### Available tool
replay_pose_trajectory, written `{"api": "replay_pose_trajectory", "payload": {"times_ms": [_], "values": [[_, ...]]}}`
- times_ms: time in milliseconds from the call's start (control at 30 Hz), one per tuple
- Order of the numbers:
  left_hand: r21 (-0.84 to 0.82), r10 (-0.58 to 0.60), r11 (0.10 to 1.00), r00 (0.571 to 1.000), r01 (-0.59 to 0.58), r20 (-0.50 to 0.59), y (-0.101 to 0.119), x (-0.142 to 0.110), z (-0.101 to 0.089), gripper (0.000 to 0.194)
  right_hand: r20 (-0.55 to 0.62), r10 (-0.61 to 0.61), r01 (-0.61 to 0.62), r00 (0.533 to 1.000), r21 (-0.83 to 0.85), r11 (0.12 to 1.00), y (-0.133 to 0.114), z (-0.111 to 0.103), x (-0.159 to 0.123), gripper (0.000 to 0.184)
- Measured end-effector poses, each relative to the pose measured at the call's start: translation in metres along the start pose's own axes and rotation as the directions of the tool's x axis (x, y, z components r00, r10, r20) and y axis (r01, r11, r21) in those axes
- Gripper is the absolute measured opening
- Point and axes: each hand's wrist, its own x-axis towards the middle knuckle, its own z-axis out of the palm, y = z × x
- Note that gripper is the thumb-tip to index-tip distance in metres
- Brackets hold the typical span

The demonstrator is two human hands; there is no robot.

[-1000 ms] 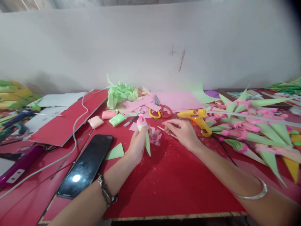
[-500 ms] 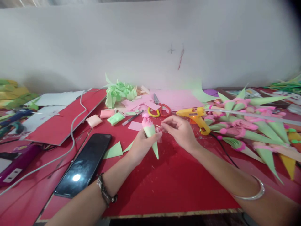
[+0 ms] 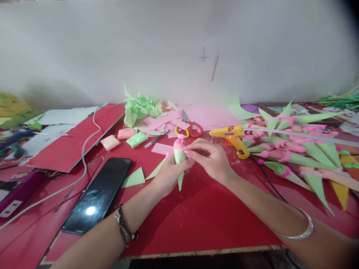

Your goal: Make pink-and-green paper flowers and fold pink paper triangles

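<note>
A light green paper cone (image 3: 180, 156) with a pink swirl and a small pink ball on top is gripped in my left hand (image 3: 167, 172). Its tip points down below my fingers, slightly tilted. My right hand (image 3: 212, 160) is closed in a pinch against the right side of the cone, near where green meets pink. Whatever lies between those fingertips is too small or hidden to name. Green paper pieces (image 3: 135, 177) lie left of my left hand.
Beyond my right hand rests a yellow glue gun (image 3: 228, 134) with a clear stick. Several finished paper cones (image 3: 294, 149) pile up at right. Scissors (image 3: 190, 127), clay packets (image 3: 137, 139) and pink paper (image 3: 211, 116) lie behind. A phone (image 3: 98, 194) and white cable (image 3: 84, 149) are at left.
My right hand has moved left to the cone with its pinch; the small pale stick seen in its fingers is now hidden. The cone is more upright.
</note>
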Motion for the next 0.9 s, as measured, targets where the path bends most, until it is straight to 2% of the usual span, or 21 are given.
{"api": "replay_pose_trajectory", "payload": {"times_ms": [333,533,667,800,900], "values": [[0.047,0.014,0.999,1.000,-0.013,-0.015,0.002,-0.004,0.003,0.023,0.016,0.111,-0.112,0.994,0.065,0.992,0.004,0.001,0.001,0.006],[0.160,0.057,0.986,0.998,-0.053,-0.022,0.003,-0.005,0.004,0.017,0.030,0.154,-0.156,0.988,0.155,0.975,0.007,0.003,0.002,0.008],[0.230,0.078,0.970,0.997,-0.079,0.011,0.006,-0.005,0.007,0.012,0.040,0.161,-0.166,0.986,0.207,0.964,0.010,0.005,0.000,0.015],[0.211,0.090,0.973,0.996,-0.089,0.006,0.005,-0.006,0.007,0.015,0.057,0.186,-0.194,0.981,0.238,0.952,0.011,0.007,0.000,0.019],[0.152,0.078,0.986,0.995,-0.068,-0.057,0.005,-0.003,0.004,0.015,0.032,0.217,-0.218,0.976,0.273,0.937,0.014,0.003,0.003,0.019]]}}
